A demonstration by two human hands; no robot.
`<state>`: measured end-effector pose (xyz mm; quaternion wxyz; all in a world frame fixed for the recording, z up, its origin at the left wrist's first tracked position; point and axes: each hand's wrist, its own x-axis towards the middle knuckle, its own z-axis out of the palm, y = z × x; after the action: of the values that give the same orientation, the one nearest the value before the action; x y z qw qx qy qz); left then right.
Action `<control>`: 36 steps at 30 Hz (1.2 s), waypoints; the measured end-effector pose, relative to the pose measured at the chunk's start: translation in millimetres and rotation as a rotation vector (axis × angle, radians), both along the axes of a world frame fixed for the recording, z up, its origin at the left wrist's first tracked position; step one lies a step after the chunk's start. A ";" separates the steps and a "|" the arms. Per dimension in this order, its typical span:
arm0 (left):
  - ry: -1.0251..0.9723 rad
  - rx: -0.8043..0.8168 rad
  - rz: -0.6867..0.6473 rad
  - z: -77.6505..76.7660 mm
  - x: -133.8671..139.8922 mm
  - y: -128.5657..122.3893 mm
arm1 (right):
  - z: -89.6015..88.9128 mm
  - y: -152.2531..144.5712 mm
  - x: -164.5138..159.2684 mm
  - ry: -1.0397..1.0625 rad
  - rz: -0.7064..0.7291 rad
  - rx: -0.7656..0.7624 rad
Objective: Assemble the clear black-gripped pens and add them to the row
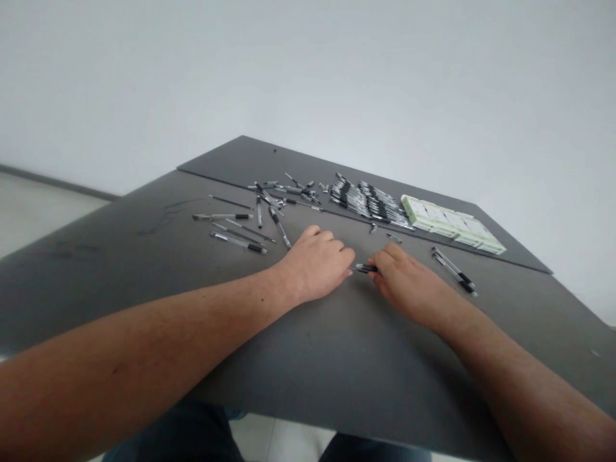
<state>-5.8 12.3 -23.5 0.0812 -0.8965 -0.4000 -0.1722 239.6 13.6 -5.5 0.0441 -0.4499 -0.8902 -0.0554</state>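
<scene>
Right hand pinches a slim pen, black grip section showing in the gap between the hands, low over the table; left hand has curled fingers right at its thin end, but can't tell if they grip it, contact hidden. Around them on the matte dark-grey tabletop: loose clear-barrel pens and thin parts scattered left, two black-grip pens side by side at right. Farther back, ranked clear-and-black pens, then flat pale-green-and-white boxes, print too small to read.
</scene>
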 end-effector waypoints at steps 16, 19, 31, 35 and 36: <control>-0.395 -0.377 -0.027 -3.2 -7.3 4.0 | 4.9 9.4 28.4 0.412 -0.137 0.140; -0.531 -0.238 -0.111 -9.1 -9.0 9.0 | 1.4 10.9 27.5 0.396 -0.119 0.094; -0.763 -0.157 -0.150 1.3 -7.2 4.7 | 0.6 6.7 25.6 0.434 0.103 -0.041; -0.938 -0.274 -0.004 -1.7 -5.7 8.5 | 1.8 8.3 23.7 0.455 0.136 -0.060; -0.988 -0.309 0.015 -2.9 -5.1 10.2 | 1.7 8.8 23.2 0.453 0.139 -0.055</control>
<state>-11.0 22.5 -26.4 -0.2496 -0.7067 -0.4179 -0.5134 262.9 22.4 -3.8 0.2344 -0.3895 -0.8876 0.0744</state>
